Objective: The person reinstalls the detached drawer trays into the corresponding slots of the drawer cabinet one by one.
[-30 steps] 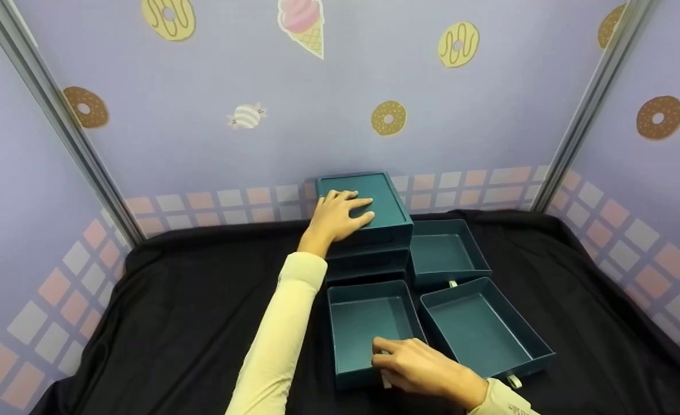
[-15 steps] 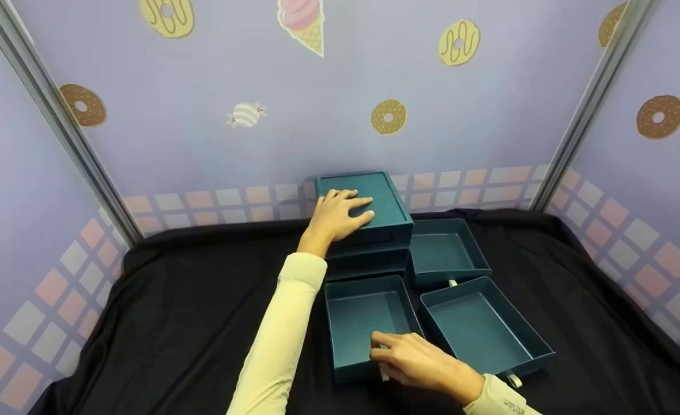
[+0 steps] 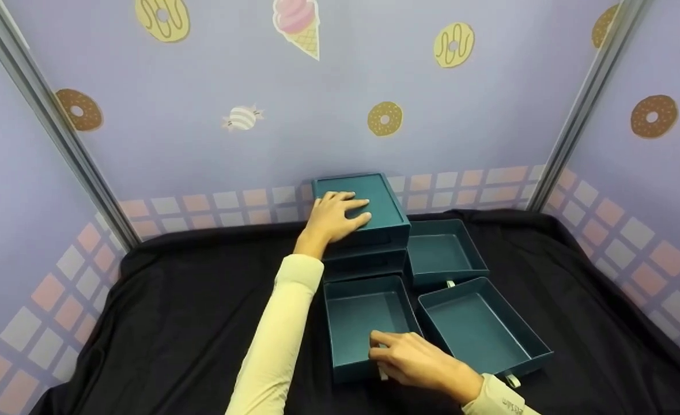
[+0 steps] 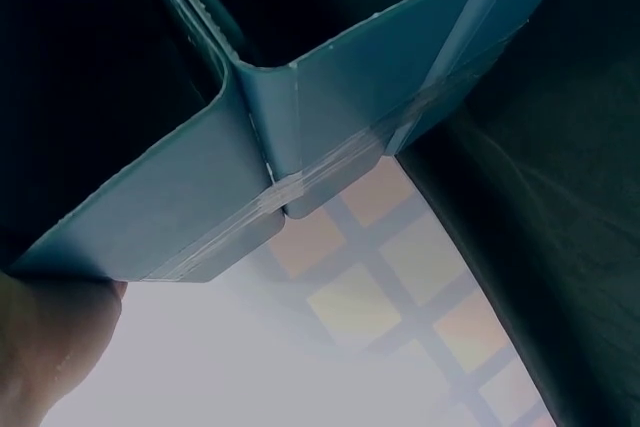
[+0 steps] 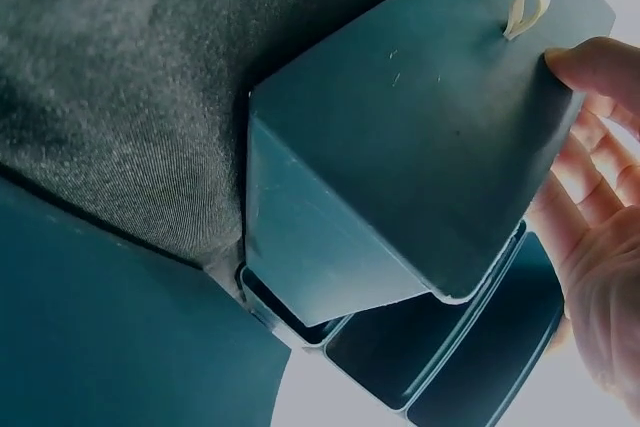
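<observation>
My left hand (image 3: 335, 219) rests with spread fingers on top of a teal drawer cabinet (image 3: 374, 187) by the back wall. In the left wrist view, part of that hand (image 4: 60, 337) shows at the cabinet's edge. A teal drawer (image 3: 357, 317) stands at the cabinet's lowest opening, largely pulled out. My right hand (image 3: 415, 360) pinches its front wall. The right wrist view shows the thumb on the front face, beside a pale loop tab (image 5: 528, 9), with the fingers behind the wall. Two upper slots gape above the drawer; its back end is hidden.
Two more teal drawers lie to the right: a rear drawer (image 3: 444, 251) against the cabinet's side, and a front drawer (image 3: 484, 328) set at an angle. Black cloth (image 3: 201, 323) covers the table. Patterned panels (image 3: 340, 132) enclose the back and sides.
The drawer in my right hand has shifted slightly back toward the cabinet, mostly in the first half second. My left hand stays on the cabinet top. The head view has tilted a little.
</observation>
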Motion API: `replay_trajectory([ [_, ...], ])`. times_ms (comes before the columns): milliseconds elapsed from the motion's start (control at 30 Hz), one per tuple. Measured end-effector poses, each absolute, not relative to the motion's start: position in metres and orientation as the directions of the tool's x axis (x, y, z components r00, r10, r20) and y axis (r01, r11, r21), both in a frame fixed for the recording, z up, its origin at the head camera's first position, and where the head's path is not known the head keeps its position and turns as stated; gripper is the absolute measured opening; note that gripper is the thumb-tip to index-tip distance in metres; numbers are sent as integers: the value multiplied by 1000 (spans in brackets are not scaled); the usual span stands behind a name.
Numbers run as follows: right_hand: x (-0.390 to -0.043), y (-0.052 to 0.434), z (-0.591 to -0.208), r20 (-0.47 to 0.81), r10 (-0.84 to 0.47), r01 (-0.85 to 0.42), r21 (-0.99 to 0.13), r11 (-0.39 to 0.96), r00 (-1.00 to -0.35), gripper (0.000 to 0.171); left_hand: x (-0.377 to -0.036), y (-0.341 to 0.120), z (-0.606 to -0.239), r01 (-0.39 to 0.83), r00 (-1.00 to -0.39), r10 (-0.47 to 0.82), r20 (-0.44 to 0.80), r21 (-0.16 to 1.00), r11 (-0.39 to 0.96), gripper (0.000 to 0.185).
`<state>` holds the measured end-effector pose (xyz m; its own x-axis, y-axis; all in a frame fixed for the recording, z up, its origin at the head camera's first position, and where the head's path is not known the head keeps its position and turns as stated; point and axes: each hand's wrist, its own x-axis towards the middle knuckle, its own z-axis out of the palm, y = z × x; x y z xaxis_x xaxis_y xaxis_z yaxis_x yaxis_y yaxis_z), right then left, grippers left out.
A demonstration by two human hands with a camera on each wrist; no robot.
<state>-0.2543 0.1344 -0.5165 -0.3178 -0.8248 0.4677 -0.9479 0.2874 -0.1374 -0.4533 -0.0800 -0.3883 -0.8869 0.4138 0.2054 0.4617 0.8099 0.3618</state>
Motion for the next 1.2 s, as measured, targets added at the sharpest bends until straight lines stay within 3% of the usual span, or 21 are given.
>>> replay_trajectory([
  [1200, -271, 130, -521, 469, -788, -909, -86, 409, -399, 19, -456, -82, -388, 480, -877, 431, 212, 365, 797, 55],
])
